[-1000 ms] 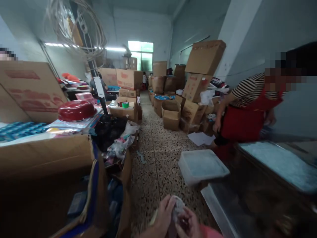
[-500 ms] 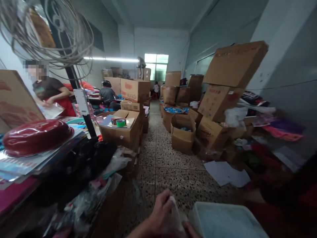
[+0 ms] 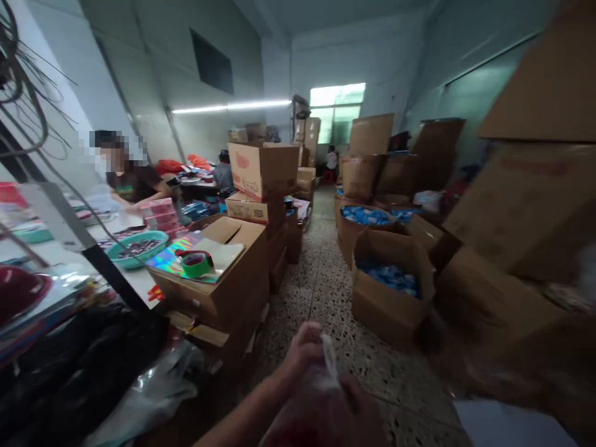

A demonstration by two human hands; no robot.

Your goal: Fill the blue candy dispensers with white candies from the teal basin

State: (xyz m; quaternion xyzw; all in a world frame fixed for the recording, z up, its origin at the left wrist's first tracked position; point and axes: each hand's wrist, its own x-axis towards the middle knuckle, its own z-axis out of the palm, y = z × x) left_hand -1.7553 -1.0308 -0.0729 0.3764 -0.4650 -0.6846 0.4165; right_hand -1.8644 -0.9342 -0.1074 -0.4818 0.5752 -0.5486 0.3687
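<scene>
My left hand (image 3: 305, 347) is closed around the gathered top of a translucent plastic bag (image 3: 329, 360), low in the middle of the view. Something reddish shows dimly through the bag below. My right hand (image 3: 356, 397), dark and blurred, is at the bag's right side with its fingers bent against the plastic. Whether it grips the bag or only touches it is hard to make out. Beneath the hands lies the speckled floor (image 3: 321, 292) of an aisle.
On the left, a carton (image 3: 233, 267) carries a roll of green tape (image 3: 195, 264). Behind it a teal basin (image 3: 139, 248) sits on a table near a seated person (image 3: 135, 180). An open box (image 3: 391, 310) of blue packets stands on the right, below stacked cartons. White sheets (image 3: 507, 422) lie on the floor.
The view has moved forward along the aisle, so the cartons and tape look nearer. The pale plastic tub at lower right has left the view. My left hand still holds the bag.
</scene>
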